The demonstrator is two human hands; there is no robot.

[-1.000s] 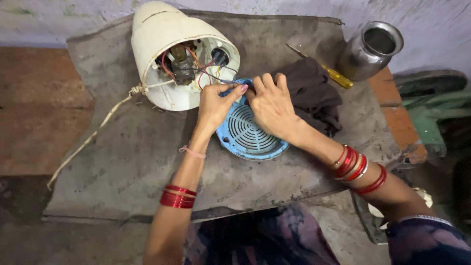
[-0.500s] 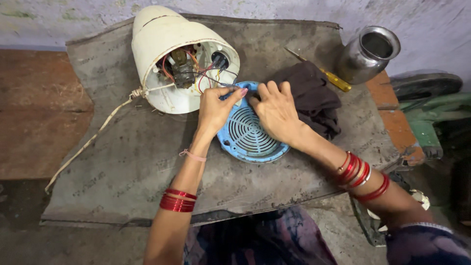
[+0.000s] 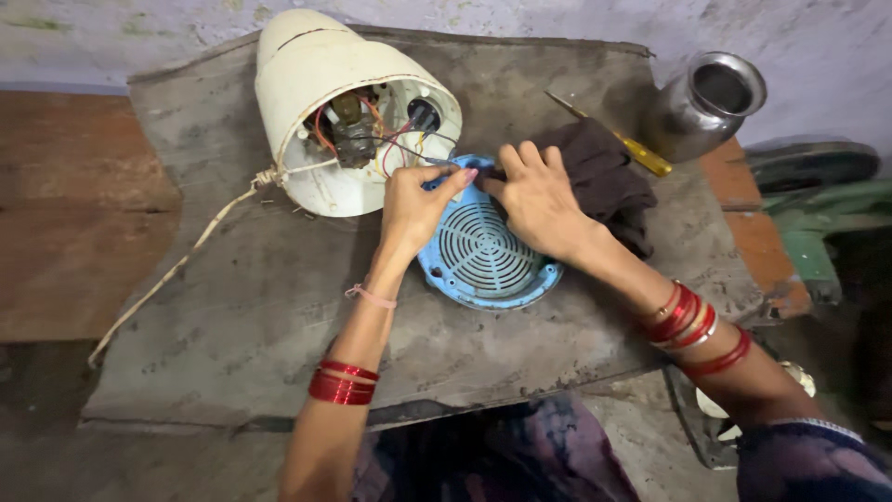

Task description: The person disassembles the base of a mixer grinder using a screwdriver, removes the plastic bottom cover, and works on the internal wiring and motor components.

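A round blue vented cover (image 3: 488, 256) lies flat on a grey stone slab (image 3: 232, 307). My left hand (image 3: 413, 206) pinches thin wires at the cover's upper rim. My right hand (image 3: 536, 200) rests its fingers on the same rim, beside the left. The wires run into a cream appliance housing (image 3: 321, 88) that lies on its side with its open end toward me, motor and coloured wires (image 3: 358, 130) showing inside.
A dark brown cloth (image 3: 609, 177) lies under and behind my right hand. A yellow-handled screwdriver (image 3: 632, 149) and a steel pot (image 3: 706, 102) stand at the back right. A whitish cord (image 3: 177, 265) trails off the housing to the left. Green metal object (image 3: 836, 223) at right.
Both hands stay at the blue cover's upper rim. The view has shifted slightly, and my left fingers now pinch the wires closer to the housing.
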